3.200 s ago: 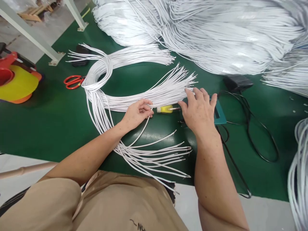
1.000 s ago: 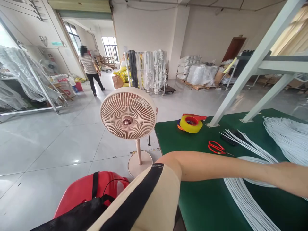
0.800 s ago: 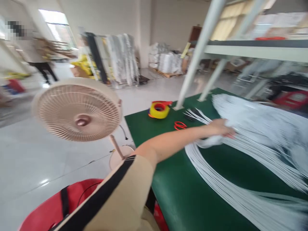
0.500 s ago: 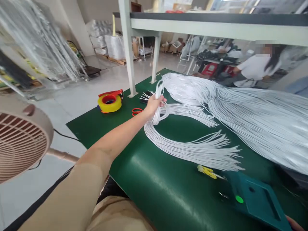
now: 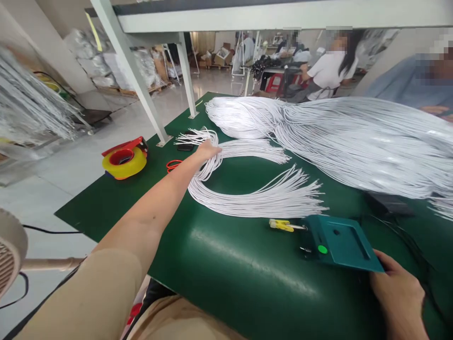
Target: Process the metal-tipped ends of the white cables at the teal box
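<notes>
My left hand (image 5: 208, 151) is stretched out over the table, its fingers closed on a looped bundle of thin white cables (image 5: 212, 166). The cables' cut ends fan out to the left and right. Close by on the right, my right hand (image 5: 398, 285) grips the near right corner of a teal device (image 5: 347, 238) with a green button, its other fingers partly hidden. A yellow clip-like piece (image 5: 281, 225) on a metal shaft sticks out from the device's left side. Red-handled scissors (image 5: 173, 165) lie just left of my left forearm.
A large pile of white cables (image 5: 336, 132) spreads along the table's far side. A tape dispenser (image 5: 123, 158) with yellow tape sits at the left. Shelf legs (image 5: 141, 80) stand on the green table (image 5: 240, 264). A fan (image 5: 10, 255) is at lower left; people sit beyond.
My left hand has lowered the cable loop onto the table. My right hand has come further into view at the teal device, which sits higher and further left as the view turned right.
</notes>
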`<state>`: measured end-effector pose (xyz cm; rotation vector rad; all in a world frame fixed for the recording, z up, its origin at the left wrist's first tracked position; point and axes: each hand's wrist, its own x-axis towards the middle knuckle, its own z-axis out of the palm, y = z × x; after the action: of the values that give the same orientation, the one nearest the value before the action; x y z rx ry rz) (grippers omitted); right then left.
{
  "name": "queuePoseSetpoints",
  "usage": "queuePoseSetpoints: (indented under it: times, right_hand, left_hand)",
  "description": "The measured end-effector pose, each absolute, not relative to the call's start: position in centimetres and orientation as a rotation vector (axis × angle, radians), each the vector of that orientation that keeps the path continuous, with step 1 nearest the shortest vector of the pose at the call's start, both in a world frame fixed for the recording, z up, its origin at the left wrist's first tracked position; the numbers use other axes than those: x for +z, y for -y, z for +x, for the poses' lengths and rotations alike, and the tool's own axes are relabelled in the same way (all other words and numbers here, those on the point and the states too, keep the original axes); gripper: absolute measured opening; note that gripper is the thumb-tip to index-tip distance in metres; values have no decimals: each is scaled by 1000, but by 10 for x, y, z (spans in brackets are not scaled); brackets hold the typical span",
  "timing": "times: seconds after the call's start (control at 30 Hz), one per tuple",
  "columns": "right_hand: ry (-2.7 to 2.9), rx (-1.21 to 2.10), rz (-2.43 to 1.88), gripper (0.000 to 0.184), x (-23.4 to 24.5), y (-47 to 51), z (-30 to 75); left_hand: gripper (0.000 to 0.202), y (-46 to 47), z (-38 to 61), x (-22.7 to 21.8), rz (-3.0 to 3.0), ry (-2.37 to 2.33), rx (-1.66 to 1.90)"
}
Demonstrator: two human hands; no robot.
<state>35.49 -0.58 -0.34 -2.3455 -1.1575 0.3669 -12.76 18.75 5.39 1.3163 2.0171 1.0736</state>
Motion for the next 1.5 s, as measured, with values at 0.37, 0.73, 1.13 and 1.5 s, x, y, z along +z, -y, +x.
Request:
queuePoseSetpoints:
  times: [0.37,0.73,1.13,1.5]
  right_hand:
    - [1263,370,-2189,22,-2,16,346]
    - [1276,319,-2112,33,-14,21,345]
    - [1287,338,-2057,29,-17,23,347]
    - [1304,344,-2057,26,-20,24,348]
  left_hand:
    - [105,-152,-89,67,1689,-2312,396]
    - [40,-108,-92,31,2721,-1643,194]
    - [86,-88,-26,30,2047,-1465,-119]
    - [44,-100,-50,94,1573,-1289,607]
